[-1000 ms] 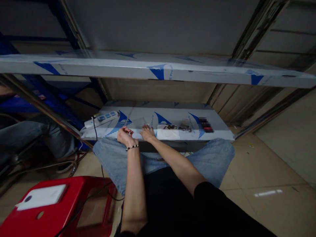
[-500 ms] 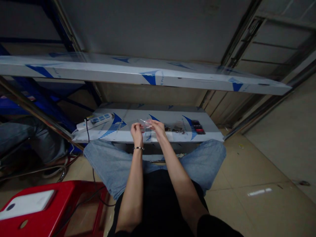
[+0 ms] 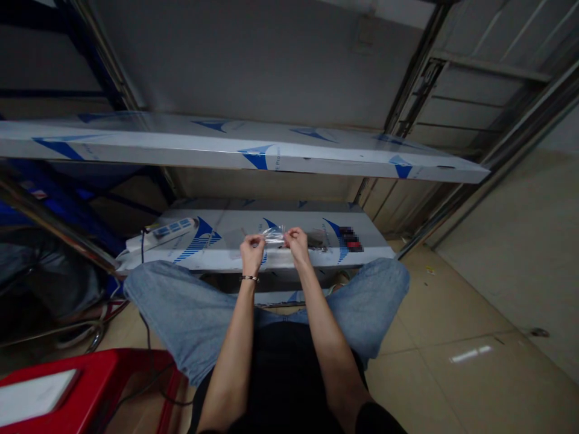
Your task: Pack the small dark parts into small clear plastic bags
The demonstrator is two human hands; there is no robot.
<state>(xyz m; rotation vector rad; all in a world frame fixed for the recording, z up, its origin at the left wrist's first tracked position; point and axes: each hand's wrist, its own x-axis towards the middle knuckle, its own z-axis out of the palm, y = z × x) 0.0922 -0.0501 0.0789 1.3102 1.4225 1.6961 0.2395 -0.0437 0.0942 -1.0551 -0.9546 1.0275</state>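
A clear plastic bag (image 3: 274, 234) stretches between my two hands above the lower shelf (image 3: 235, 211). My left hand (image 3: 251, 252) pinches its left end, and a beaded bracelet circles that wrist. At the other end, my right hand (image 3: 297, 244) has fingers closed on the plastic. Whether anything is inside the bag is too small to tell. Just right of my right hand lies a small clear bag of dark parts (image 3: 319, 240), partly hidden. A blurred-out black and red item (image 3: 351, 239) rests farther right on the shelf.
On the shelf's left end lies a white power strip (image 3: 167, 232) with a dark cable. The upper shelf (image 3: 181, 152) spans above my hands. A red stool (image 3: 94, 367) bearing a white object (image 3: 36, 395) stands at lower left. Another person's leg (image 3: 49, 271) is at far left.
My hands have moved apart, and the plastic bag is now pulled taut between them. The whole view has shifted slightly.
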